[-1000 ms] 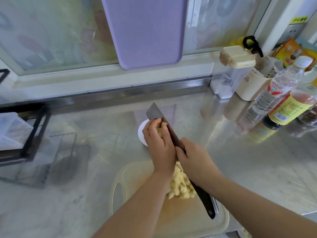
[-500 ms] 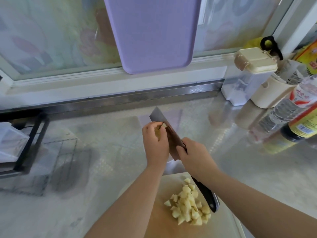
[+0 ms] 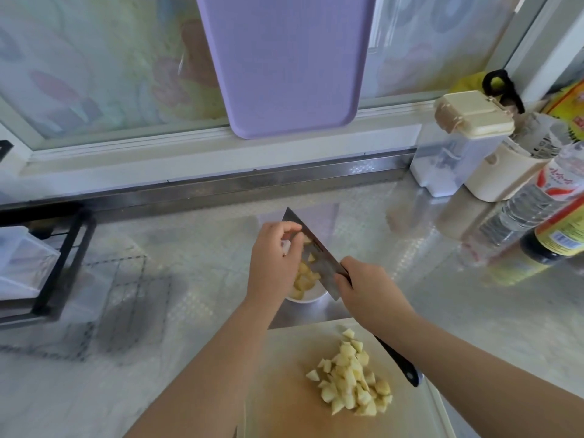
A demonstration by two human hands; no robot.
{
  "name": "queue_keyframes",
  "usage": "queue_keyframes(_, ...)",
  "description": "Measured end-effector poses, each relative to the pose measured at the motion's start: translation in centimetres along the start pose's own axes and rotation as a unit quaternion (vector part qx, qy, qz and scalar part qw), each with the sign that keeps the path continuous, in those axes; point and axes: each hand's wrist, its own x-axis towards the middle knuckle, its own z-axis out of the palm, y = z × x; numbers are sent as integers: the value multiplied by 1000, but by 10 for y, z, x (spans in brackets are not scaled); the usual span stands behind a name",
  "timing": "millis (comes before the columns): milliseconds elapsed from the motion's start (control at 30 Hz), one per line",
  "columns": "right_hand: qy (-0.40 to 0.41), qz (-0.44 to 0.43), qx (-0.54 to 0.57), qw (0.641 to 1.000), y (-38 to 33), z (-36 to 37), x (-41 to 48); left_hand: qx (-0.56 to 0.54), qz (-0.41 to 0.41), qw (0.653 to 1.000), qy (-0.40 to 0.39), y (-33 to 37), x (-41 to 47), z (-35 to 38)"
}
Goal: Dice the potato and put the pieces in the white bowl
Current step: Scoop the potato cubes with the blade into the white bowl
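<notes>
View from the head, read left to right. A black rack (image 3: pixel 68 248) stands at the far left of the steel surface (image 3: pixel 189 279), well apart from the work.

The left hand (image 3: pixel 273 263) is raised over the white bowl (image 3: pixel 305 299). Its fingers (image 3: pixel 292 230) are bent, with the tips against the flat of the cleaver (image 3: pixel 319 257). We cannot tell whether they enclose a piece. Potato pieces (image 3: pixel 304 276) lie in the bowl directly below the blade, and one or two cling to the steel.

The right hand (image 3: pixel 369 289) holds the cleaver where blade meets handle, its fingers (image 3: pixel 344 281) clamped round it. A pile of dice (image 3: pixel 350 380) lies on the cutting board (image 3: pixel 284 399), nearest the viewer. Bottles (image 3: pixel 562 229) stand at the far right.

Step in hand: we judge this to be the transfer, with one load being scraped off the blade into the bowl. The dicing appears to be done.

Next move: we expect the blade must return to the board and slide flat under the pile. The left hand would then steady the load on its way to the bowl.

Orientation: the long axis of the cleaver runs diagonally, from the handle end over the board at near right to the blade's tip at far left. The blade is tipped on edge, its flat facing the left hand and its lower corner dipping to the bowl's rim.
</notes>
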Motion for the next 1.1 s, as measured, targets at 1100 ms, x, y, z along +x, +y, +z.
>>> queue_keyframes(1100,62,48,83,993,40,-26,-34,132,-34,990,-43,-21,-51,-17)
